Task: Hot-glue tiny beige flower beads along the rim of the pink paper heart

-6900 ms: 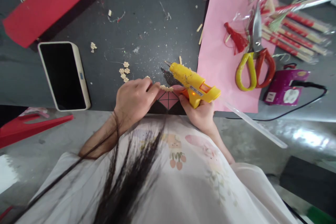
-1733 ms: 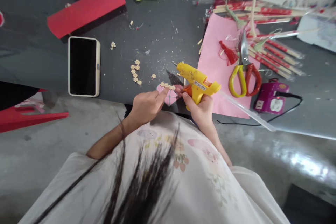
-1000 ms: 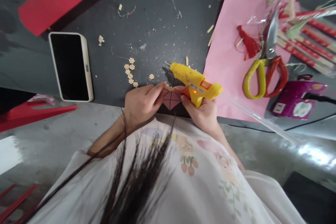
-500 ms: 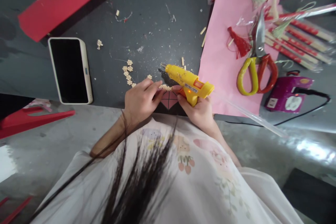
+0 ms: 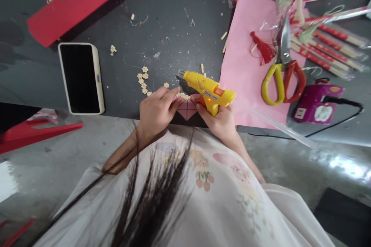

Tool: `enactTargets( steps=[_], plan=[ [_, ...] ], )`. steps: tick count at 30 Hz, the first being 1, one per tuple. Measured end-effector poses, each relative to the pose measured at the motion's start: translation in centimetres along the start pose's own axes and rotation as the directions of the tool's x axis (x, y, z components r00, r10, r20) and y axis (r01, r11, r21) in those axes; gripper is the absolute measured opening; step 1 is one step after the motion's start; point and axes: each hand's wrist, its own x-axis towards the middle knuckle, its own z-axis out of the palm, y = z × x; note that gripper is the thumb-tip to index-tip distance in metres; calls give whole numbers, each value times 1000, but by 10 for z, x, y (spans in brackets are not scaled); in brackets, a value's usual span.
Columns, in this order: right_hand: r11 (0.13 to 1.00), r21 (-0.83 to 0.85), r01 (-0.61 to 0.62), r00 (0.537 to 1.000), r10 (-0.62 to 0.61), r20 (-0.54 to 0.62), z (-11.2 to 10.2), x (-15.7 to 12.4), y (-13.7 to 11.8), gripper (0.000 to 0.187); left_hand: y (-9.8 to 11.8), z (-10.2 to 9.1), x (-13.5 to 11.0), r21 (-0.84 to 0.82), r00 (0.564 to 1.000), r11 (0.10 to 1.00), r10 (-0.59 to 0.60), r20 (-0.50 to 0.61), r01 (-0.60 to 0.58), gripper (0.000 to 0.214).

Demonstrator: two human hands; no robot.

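A yellow hot glue gun point(image 5: 204, 85) is in my right hand point(image 5: 222, 122), its tip pointing left above the table and a small orange light glowing on its side. My right thumb and forefinger also reach the right edge of a pink piece with dark grid lines point(image 5: 187, 112). At that piece's left edge, the thumb and fingers of my left hand point(image 5: 156, 110) are closed together. Small pale flower-shaped pieces point(image 5: 183, 95) run along its top edge, between the two hands. More such flowers point(image 5: 142, 81) lie in a curve beyond my left hand.
Left of my hands lie a phone point(image 5: 81, 79) and a red box point(image 5: 74, 5). To the right, scissors point(image 5: 285, 61) and a red tassel point(image 5: 263, 48) rest on pink paper point(image 5: 242, 54). Beside them are a purple power socket point(image 5: 319, 102), a clear glue stick point(image 5: 285, 129) and wrapped chopsticks point(image 5: 330, 44).
The view has shifted slightly, so things at the left appear a little further right. Both hands keep almost the same pose, and the glue gun stays in my right hand.
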Motion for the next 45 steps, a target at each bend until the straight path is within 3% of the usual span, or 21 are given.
enactTargets(
  steps=[5, 18, 27, 37, 45],
  plan=[
    [1000, 3, 5, 1000, -5, -1, 0, 0, 0, 20, 0, 0, 1, -7, 999, 1000, -25, 31, 25, 42],
    [999, -1, 38, 999, -38, -7, 1, 1, 1, 19, -11, -6, 8, 41, 986, 986, 160, 51, -162, 31],
    [991, 134, 6, 999, -1, -40, 5, -1, -3, 15, -7, -12, 11, 136, 976, 967, 211, 54, -216, 28],
    [995, -103, 7, 1000, -7, -1, 15, 5, -6, 23, -10, -13, 12, 88, 963, 959, 266, 51, -269, 24],
    [989, -144, 30, 999, -23, 46, 14, 6, -3, 24, -22, -8, 19, 46, 936, 937, 341, 87, -346, 27]
  ],
)
